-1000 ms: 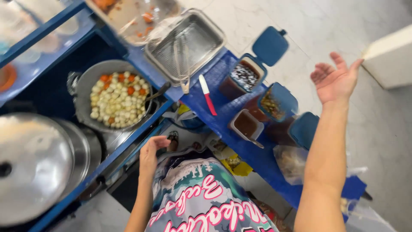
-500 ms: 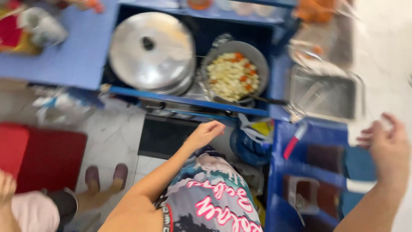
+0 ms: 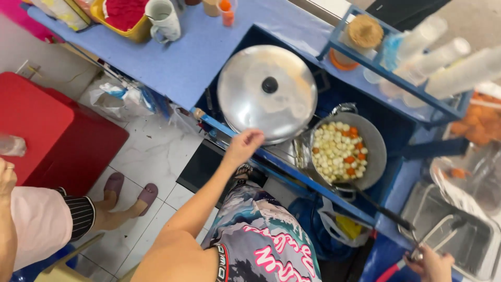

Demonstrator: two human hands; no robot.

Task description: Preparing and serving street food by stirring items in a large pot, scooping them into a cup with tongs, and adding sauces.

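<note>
My left hand (image 3: 243, 147) reaches out over the blue cart's front rail (image 3: 292, 169). Its fingers are loosely curled at the near edge of a big round steel lid (image 3: 267, 93) with a black knob, and nothing is in it. To the right of the lid, a grey pan (image 3: 373, 143) holds pale round pieces with orange bits (image 3: 336, 151). My right hand (image 3: 431, 264) is at the bottom right edge, closed around a red-handled utensil (image 3: 389, 272) beside a steel tray (image 3: 477, 253).
A blue counter (image 3: 198, 57) carries a white jug (image 3: 163, 20) and a yellow tub with red contents (image 3: 122, 13). Stacked clear cups (image 3: 443, 57) lie on a shelf. Another person's leg and sandalled feet (image 3: 122, 193) stand at left, beside a red box (image 3: 36, 125).
The view has swung over the cart. My left hand has risen to the lid's edge. My right hand, raised and spread a second ago, has dropped to the red-handled utensil by the tray.
</note>
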